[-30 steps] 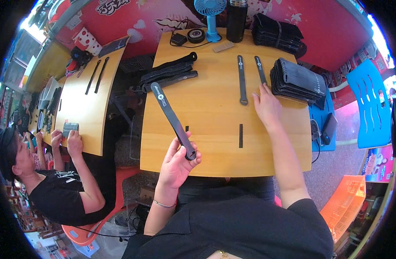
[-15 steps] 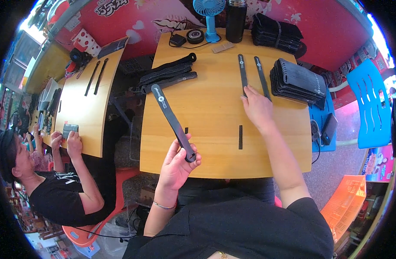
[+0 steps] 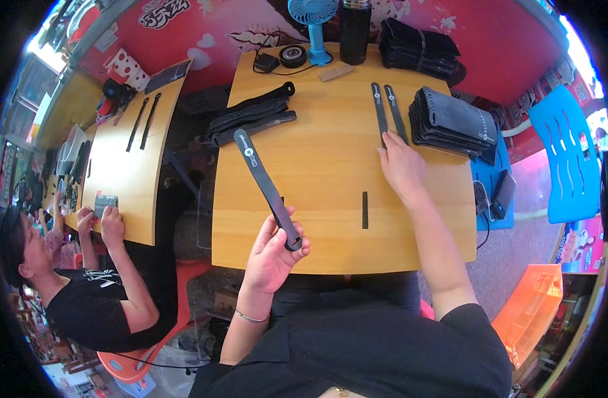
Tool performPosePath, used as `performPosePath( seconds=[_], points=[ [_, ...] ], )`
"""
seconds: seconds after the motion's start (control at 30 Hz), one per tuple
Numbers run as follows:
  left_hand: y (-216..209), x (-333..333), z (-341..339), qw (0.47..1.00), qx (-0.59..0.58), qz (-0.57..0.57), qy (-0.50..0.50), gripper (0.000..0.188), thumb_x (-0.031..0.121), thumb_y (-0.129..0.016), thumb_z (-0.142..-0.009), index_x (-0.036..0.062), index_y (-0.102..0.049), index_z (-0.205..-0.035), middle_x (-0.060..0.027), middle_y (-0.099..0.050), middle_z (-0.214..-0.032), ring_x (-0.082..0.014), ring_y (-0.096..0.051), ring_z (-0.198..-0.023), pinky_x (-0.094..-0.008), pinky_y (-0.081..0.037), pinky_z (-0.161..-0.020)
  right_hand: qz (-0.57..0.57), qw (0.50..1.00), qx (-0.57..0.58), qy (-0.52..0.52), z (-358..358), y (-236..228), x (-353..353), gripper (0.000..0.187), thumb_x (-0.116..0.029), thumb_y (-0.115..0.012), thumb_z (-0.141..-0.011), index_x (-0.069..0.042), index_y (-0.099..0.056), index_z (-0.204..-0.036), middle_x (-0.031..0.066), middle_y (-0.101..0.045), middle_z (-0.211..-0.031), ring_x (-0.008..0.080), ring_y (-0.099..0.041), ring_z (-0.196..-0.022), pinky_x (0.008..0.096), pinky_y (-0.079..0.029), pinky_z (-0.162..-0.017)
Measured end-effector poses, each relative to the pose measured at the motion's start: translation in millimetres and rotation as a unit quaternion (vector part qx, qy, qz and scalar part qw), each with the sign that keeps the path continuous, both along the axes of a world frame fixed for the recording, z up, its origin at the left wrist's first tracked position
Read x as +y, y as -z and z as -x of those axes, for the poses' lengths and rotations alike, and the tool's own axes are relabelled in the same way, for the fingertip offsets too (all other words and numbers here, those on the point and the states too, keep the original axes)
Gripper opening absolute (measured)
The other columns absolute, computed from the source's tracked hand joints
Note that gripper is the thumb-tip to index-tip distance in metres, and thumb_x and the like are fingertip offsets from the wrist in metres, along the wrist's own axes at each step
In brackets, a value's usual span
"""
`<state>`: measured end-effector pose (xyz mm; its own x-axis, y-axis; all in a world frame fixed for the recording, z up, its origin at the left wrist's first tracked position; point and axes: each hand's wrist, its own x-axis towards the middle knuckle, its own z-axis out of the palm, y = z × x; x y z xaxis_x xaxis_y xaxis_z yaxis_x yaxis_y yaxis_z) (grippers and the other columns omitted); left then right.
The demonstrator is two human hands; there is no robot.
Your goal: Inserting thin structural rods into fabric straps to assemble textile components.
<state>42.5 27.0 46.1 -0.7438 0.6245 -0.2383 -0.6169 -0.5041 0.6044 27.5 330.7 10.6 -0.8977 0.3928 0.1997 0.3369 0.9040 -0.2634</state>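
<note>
My left hand (image 3: 272, 257) is closed on the lower, slotted end of a black hook-and-loop strap (image 3: 259, 174) with pale printing, which points up and away over the table. My right hand (image 3: 405, 171) lies palm down, fingers stretched out, its fingertips on the near ends of two similar straps. Of these, the left strap (image 3: 378, 103) and the right strap (image 3: 394, 107) lie side by side, narrowly apart at their far ends. To their right sits a thick stack of straps (image 3: 453, 123). A looser pile of straps (image 3: 254, 114) lies at the far left.
A short black strip (image 3: 365, 211) is on the wooden table (image 3: 317, 225). Along the back stand a blue fan (image 3: 315, 33), a dark bottle (image 3: 354, 33) and a banded black bundle (image 3: 420, 50). Another person (image 3: 85, 298) works at a table on the left. A blue chair (image 3: 566, 156) stands right.
My right hand has moved right with the left strap on the table, narrowing the gap to the other strap. My left hand keeps its strap in nearly the same place. The view has shifted slightly.
</note>
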Motion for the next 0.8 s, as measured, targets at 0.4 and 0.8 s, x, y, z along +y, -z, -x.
performPosePath(
  seconds=[0.4,0.8],
  points=[
    [7.9,2.4,7.3,1.000,-0.011,0.002,-0.006,0.038,0.014,-0.042,-0.095,0.0054,-0.037,-0.132,-0.0114,-0.052,-0.103,-0.0235,-0.058,-0.087,-0.0339,-0.053,-0.074,0.187,0.981,0.054,-0.004,-10.9,-30.5,-14.8,0.032,-0.023,-0.062,-0.083,-0.007,-0.060,-0.111,0.0082,-0.062,-0.108,0.0238,-0.063,-0.082,0.0341,-0.051,-0.072],
    [5.4,28.7,44.6,0.999,0.034,-0.030,-0.022,0.039,0.013,-0.042,-0.095,0.0071,-0.034,-0.133,-0.0097,-0.053,-0.103,-0.0227,-0.058,-0.088,-0.0335,-0.052,-0.077,0.582,0.795,0.107,-0.134,-1.1,-8.3,-27.0,0.013,-0.008,-0.055,-0.088,-0.002,-0.062,-0.098,0.0011,-0.063,-0.089,0.0077,-0.059,-0.078,0.0222,-0.045,-0.070]
  ],
)
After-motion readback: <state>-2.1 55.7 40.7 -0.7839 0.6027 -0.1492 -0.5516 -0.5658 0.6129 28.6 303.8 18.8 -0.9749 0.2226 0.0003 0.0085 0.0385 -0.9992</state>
